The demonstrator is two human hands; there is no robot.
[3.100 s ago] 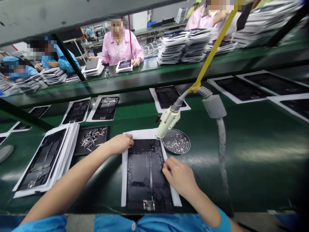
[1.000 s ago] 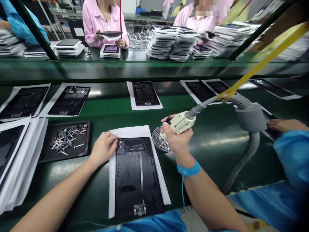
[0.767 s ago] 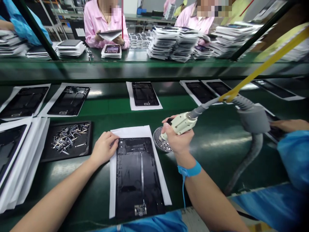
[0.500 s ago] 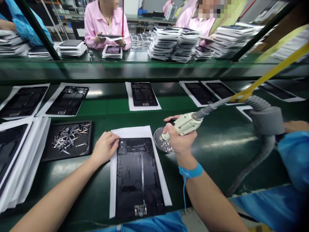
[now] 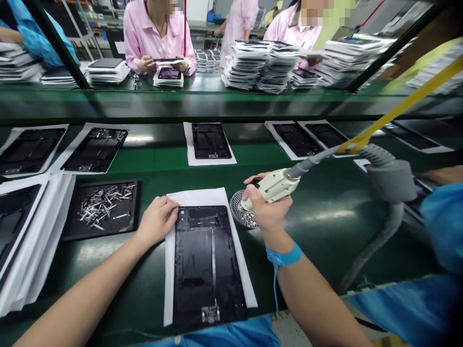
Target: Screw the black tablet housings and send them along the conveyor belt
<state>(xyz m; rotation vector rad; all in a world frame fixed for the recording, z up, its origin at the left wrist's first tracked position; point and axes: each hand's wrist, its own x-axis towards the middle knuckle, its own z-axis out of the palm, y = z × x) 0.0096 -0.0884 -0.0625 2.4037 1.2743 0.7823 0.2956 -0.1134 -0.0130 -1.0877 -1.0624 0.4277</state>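
Note:
My right hand (image 5: 269,205) grips a pale electric screwdriver (image 5: 277,185), its tip end down over a round metal dish of screws (image 5: 238,212). My left hand (image 5: 157,219) pinches the upper left corner of an opened black tablet (image 5: 195,270), fingers on its edge and on the white sheet (image 5: 213,195) beneath. A pale strip runs down the tablet's middle, with a small circuit board at its lower end. A blue band (image 5: 285,255) is round my right wrist. The screwdriver's bit is hidden.
A black tray (image 5: 132,212) holds loose small strips. Paper-layered tablets (image 5: 47,231) are stacked at left. More tablets (image 5: 211,142) lie on the green belt (image 5: 162,156) beyond. A yellow strap (image 5: 408,106) and thick hose (image 5: 376,255) stand at right, by a co-worker's blue sleeve (image 5: 443,226).
The tablets on the belt have shifted a little left. My right hand and screwdriver have moved slightly left over the dish. Another person in pink has come into view at the back.

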